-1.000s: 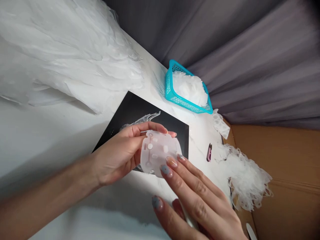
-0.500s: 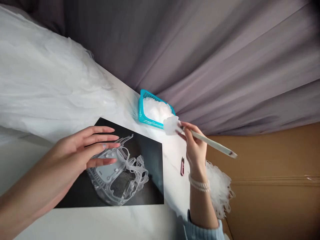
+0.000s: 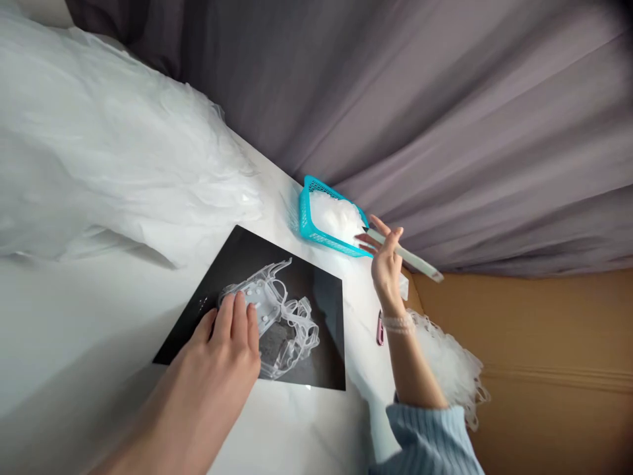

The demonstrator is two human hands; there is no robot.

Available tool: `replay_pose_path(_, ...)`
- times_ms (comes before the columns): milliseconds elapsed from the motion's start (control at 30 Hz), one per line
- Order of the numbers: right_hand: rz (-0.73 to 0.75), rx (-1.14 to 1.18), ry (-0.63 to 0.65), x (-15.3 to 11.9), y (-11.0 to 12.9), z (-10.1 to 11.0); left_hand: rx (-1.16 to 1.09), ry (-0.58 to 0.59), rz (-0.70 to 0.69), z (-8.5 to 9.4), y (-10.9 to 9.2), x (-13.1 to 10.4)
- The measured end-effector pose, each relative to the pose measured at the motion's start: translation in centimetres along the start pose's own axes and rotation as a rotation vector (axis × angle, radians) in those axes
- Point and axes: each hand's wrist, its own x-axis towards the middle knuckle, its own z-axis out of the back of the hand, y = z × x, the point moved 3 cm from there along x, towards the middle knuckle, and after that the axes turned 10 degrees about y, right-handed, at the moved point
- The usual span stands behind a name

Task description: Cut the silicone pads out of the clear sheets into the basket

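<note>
My left hand (image 3: pixel 222 349) is closed, fingers bent over the near left side of a clear plastic piece (image 3: pixel 262 303) with small studs and tangled clear strips (image 3: pixel 299 330). This piece lies on a black sheet (image 3: pixel 326 303). My right hand (image 3: pixel 388 260), wearing a pearl-like bracelet (image 3: pixel 398 323), holds a long pale pen-like tool (image 3: pixel 415 259) with a dark tip. Its fingertips are at the front right edge of a blue basket (image 3: pixel 321 239) full of white, translucent pieces (image 3: pixel 336 214). Some fingers are spread; I cannot tell whether they touch the pieces.
Sheer white material (image 3: pixel 123 152) is heaped on the left of the white table (image 3: pixel 297 435). Small pink snips (image 3: pixel 380 328) lie beside my right wrist. More white frilly pieces (image 3: pixel 445 356) are piled at the right, near a brown cardboard surface (image 3: pixel 544 330). A grey curtain (image 3: pixel 445 132) hangs behind.
My left hand has come down from above the sheet and closed on the clear plastic piece. The white piece in my right fingers is gone from them; the tool remains in hand. The view has shifted.
</note>
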Motion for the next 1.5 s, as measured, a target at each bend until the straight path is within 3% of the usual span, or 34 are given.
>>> replay_pose_path(67, -0.02, 0.088, 0.099, -4.7, 3.6, -3.0, 0.037, 0.041, 0.125, -1.5, -1.2, -1.4)
replay_pose_path(167, 0.037, 0.352, 0.508, -10.5, 8.0, -9.0, 0.038, 0.143, 0.183, -2.8, -2.1, -2.5)
replay_pose_path(200, 0.086, 0.341, 0.587, -11.7, 8.7, -10.5, 0.032, 0.17, 0.161, -3.0, -2.1, -2.5)
replay_pose_path(267, 0.09, 0.334, 0.589, -12.6, 8.1, -12.4, 0.003, 0.205, 0.096, -3.1, -1.5, -2.1)
replay_pose_path(333, -0.027, 0.391, 0.438, -11.8, 5.7, -12.5, -0.034, 0.215, 0.05, -3.0, -0.7, -1.4)
replay_pose_path(467, -0.316, 0.593, 0.085, -9.2, 0.4, -9.8, -0.052, 0.236, 0.047, -2.7, 0.3, -0.8)
replay_pose_path(533, -0.391, 0.644, -0.023, -8.8, -0.5, -8.1, -0.058, 0.241, 0.053, -2.6, 0.1, -1.1)
replay_pose_path(600, -0.385, 0.626, -0.051, -9.2, 0.1, -7.0, -0.067, 0.246, 0.049, -2.4, -0.2, -1.6)
replay_pose_path(733, -0.265, 0.437, 0.077, -10.6, 4.1, -6.9, -0.08, 0.284, 0.027, -1.8, -0.8, -2.4)
replay_pose_path(867, -0.194, 0.261, 0.376, -10.9, 7.1, -9.2, -0.069, 0.335, 0.05, -0.8, -0.8, -2.5)
replay_pose_path(967, -0.097, 0.156, 0.493, -10.7, 7.9, -10.7, -0.074, 0.34, -0.004, -0.1, -0.7, -2.2)
replay_pose_path(1200, 0.143, -0.036, 0.544, -11.0, 8.6, -12.0, -0.106, 0.398, 0.045, 0.5, 0.0, -1.6)
replay_pose_path(1500, 0.176, -0.11, 0.561, -11.3, 8.6, -12.2, -0.073, 0.417, 0.038, -0.1, 0.1, -1.2)
